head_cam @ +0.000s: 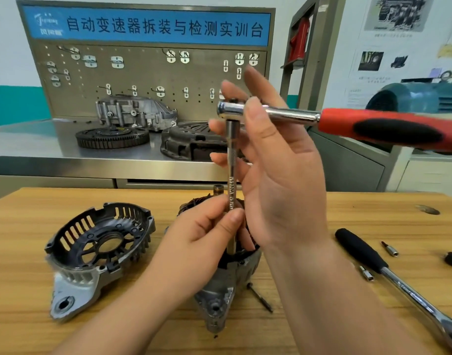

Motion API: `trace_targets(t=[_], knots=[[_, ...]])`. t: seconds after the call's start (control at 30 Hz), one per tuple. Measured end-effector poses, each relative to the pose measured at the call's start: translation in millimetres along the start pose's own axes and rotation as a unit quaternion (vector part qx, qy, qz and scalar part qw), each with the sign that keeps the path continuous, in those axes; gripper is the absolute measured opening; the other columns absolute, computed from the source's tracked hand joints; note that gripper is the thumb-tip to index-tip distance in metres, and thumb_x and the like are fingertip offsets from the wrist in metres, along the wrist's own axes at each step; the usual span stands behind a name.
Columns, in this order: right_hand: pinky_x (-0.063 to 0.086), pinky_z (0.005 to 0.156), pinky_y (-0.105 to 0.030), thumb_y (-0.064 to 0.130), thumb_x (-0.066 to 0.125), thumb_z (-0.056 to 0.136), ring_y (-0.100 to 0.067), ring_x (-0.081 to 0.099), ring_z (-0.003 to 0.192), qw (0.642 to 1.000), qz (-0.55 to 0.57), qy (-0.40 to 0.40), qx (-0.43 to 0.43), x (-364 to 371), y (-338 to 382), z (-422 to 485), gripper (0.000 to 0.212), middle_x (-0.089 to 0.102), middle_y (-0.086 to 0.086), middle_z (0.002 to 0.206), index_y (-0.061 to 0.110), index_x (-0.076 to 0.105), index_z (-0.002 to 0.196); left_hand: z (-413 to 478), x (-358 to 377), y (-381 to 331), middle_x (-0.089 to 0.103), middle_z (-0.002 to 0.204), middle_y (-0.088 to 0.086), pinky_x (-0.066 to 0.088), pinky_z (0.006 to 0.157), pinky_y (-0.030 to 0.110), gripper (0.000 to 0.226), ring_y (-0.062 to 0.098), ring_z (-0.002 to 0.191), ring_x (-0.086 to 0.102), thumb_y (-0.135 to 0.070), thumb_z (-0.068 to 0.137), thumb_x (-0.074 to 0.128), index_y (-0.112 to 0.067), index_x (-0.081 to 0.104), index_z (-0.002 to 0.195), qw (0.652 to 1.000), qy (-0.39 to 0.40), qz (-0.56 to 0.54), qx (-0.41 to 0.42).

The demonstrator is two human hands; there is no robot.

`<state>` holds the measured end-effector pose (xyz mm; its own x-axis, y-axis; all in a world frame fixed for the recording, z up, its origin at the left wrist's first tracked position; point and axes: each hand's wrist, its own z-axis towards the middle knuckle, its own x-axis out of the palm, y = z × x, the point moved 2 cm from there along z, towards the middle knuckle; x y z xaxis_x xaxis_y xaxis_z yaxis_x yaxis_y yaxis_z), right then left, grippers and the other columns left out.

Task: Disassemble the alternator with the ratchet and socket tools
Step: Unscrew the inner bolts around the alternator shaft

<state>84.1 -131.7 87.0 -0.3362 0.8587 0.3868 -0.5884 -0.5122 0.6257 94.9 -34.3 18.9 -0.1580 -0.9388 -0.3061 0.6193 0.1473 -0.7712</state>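
The left hand (204,231) pinches the lower part of the extension bar (231,175) between thumb and fingertips. Above it, the right hand (278,170) clasps the head end of the ratchet (291,115), thumb across the chrome neck and fingers loosely spread behind.

The bar stands nearly upright. Its foot drops into the alternator (219,290) directly beneath both hands, on the near middle of the worktop (373,208); what it seats on is hidden. The ratchet's red handle runs level out to the right, so any swing would sweep over open worktop on that side, above the second ratchet (399,280) and small sockets (367,273) lying there.

A loose bolt (260,297) lies just right of the alternator's base. The removed end cover (76,275) sits apart to the left.
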Motion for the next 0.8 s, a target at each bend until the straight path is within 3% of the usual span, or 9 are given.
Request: trace_targets(t=[0.1, 0.2, 0.37, 0.43, 0.53, 0.63, 0.8], knots=[[0.053, 0.069, -0.024, 0.019, 0.055, 0.09, -0.017, 0.066, 0.089, 1.0, -0.005, 0.016, -0.01, 0.8, 1.3, -0.2, 0.023, 0.069, 0.007, 0.115, 0.028, 0.066, 0.108, -0.3, 0.4, 1.2, 0.073, 0.089, 0.0, 0.051, 0.078, 0.034, 0.03, 0.017, 0.085, 0.067, -0.035, 0.089, 0.048, -0.014, 0.067, 0.098, 1.0, -0.006, 0.006, -0.005], [0.052, 0.067, -0.025, 0.031, 0.049, 0.092, -0.017, 0.07, 0.08, 0.998, 0.019, 0.03, 0.043, 0.7, 2.0, 1.1, 0.025, 0.071, 0.004, 0.112, 0.025, 0.064, 0.112, -2.0, 0.7, 0.4, 0.073, 0.09, 0.001, 0.051, 0.078, 0.041, 0.03, 0.024, 0.085, 0.066, -0.042, 0.09, 0.05, -0.018, 0.067, 0.098, 1.0, 0.009, -0.005, -0.01], [0.051, 0.058, -0.024, 0.044, 0.031, 0.101, -0.018, 0.069, 0.069, 0.99, 0.033, 0.031, 0.13, -4.2, 0.0, 3.9, 0.043, 0.075, -0.005, 0.093, 0.013, 0.061, 0.109, -2.5, 0.9, -2.6, 0.071, 0.095, -0.01, 0.049, 0.083, 0.026, 0.035, 0.01, 0.089, 0.063, -0.051, 0.087, 0.038, -0.03, 0.062, 0.101, 0.999, 0.033, 0.012, -0.006], [0.052, 0.058, -0.024, 0.043, 0.036, 0.1, -0.018, 0.068, 0.073, 0.993, 0.031, 0.019, 0.111, -4.1, -1.7, 2.9, 0.037, 0.074, -0.005, 0.095, 0.018, 0.063, 0.107, -1.8, 0.9, -2.6, 0.072, 0.091, -0.01, 0.05, 0.08, 0.026, 0.032, 0.01, 0.086, 0.064, -0.048, 0.088, 0.04, -0.027, 0.063, 0.099, 0.999, 0.038, 0.028, -0.003], [0.053, 0.063, -0.025, 0.033, 0.051, 0.091, -0.016, 0.067, 0.084, 0.999, 0.005, 0.004, 0.044, -2.2, 0.2, 0.8, 0.022, 0.071, -0.003, 0.104, 0.029, 0.067, 0.106, -1.6, 0.3, -0.9, 0.073, 0.089, -0.004, 0.05, 0.08, 0.037, 0.03, 0.018, 0.087, 0.065, -0.036, 0.09, 0.045, -0.017, 0.066, 0.097, 0.999, 0.022, 0.023, -0.007], [0.053, 0.068, -0.025, 0.02, 0.054, 0.09, -0.016, 0.065, 0.097, 0.999, -0.039, 0.016, -0.027, -0.8, 5.0, -0.1, 0.029, 0.068, 0.003, 0.119, 0.029, 0.063, 0.115, -0.9, 1.3, -0.8, 0.073, 0.089, -0.007, 0.05, 0.079, 0.036, 0.036, 0.018, 0.086, 0.066, -0.036, 0.088, 0.044, -0.012, 0.066, 0.101, 0.999, 0.016, 0.043, -0.006], [0.054, 0.065, -0.024, 0.03, 0.045, 0.095, -0.019, 0.07, 0.086, 1.0, -0.006, 0.017, 0.025, -0.5, 3.0, 0.3, 0.03, 0.07, 0.001, 0.118, 0.026, 0.06, 0.122, -1.3, 0.3, -0.1, 0.072, 0.086, -0.003, 0.05, 0.077, 0.038, 0.039, 0.022, 0.083, 0.065, -0.049, 0.087, 0.043, -0.017, 0.066, 0.095, 0.999, 0.027, 0.019, -0.004]])
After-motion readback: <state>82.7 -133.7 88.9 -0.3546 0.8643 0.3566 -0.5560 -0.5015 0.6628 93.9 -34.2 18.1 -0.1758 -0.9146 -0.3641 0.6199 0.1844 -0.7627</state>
